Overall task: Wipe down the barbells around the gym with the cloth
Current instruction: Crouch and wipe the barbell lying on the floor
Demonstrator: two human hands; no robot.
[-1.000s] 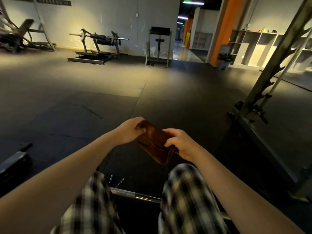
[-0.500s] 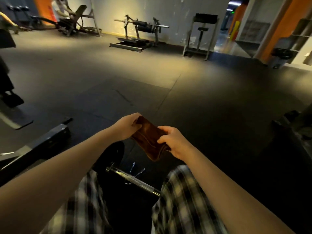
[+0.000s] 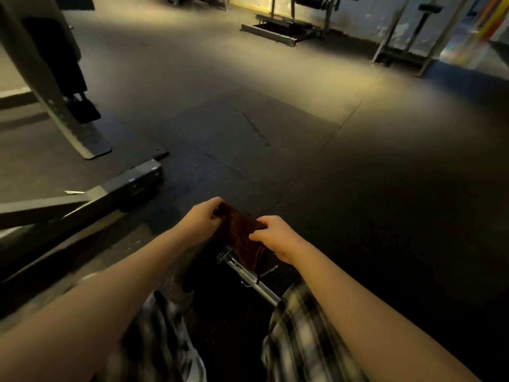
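A folded dark brown cloth (image 3: 239, 235) is stretched between both hands in front of me. My left hand (image 3: 202, 219) pinches its upper left corner, and my right hand (image 3: 275, 237) grips its right edge. Just below the cloth, the steel end of a barbell (image 3: 242, 271) lies on the floor with a spring clip on its sleeve. The bar runs down and right until my checked trouser leg hides it. The cloth hangs over the bar's tip; whether they touch is unclear.
A grey machine frame beam (image 3: 118, 188) lies on the floor at the left, with an angled upright (image 3: 55, 100) behind it. Gym machines (image 3: 292, 26) stand along the far wall. Dark rubber flooring (image 3: 358, 188) spreads ahead and to the right.
The view has swung left and down, bringing the left frame beam and the barbell's end closer to centre. Both hands keep holding the cloth, now over the bar's tip.
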